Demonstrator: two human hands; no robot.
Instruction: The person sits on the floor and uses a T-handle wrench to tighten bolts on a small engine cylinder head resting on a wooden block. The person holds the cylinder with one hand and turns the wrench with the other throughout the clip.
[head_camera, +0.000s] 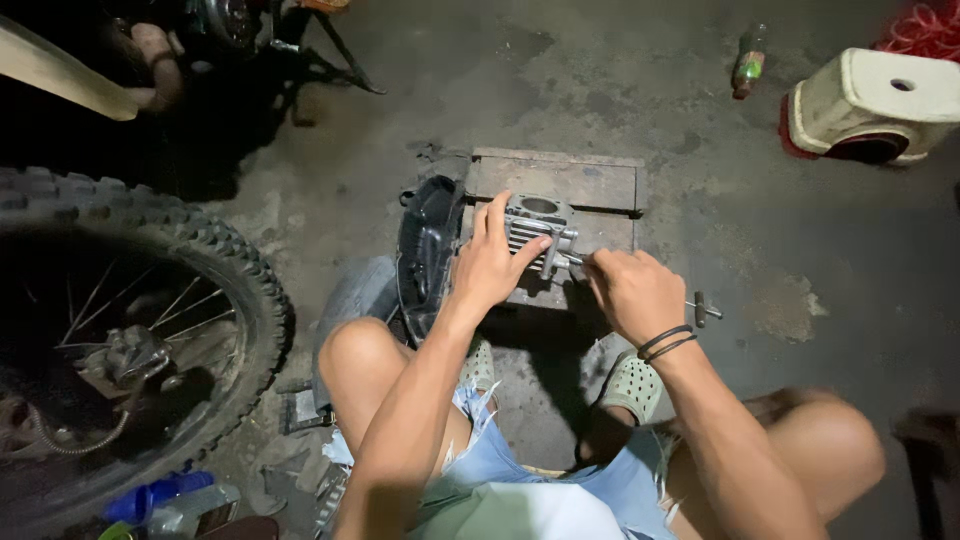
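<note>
A finned grey metal engine cylinder (537, 222) stands on a low wooden board (570, 185) on the concrete floor. My left hand (488, 262) rests against its left side, fingers spread over the fins. My right hand (630, 290) grips a metal T-handle tool (703, 309) whose tip meets the cylinder's right side. A black plastic cover (427, 245) lies just left of the cylinder, by my left wrist.
A knobby motorcycle wheel (130, 300) fills the left. A white plastic stool (875, 105) and a bottle (748, 62) sit at the far right. Blue and clear bottles (165, 500) lie bottom left. My knees and sandalled feet flank the board.
</note>
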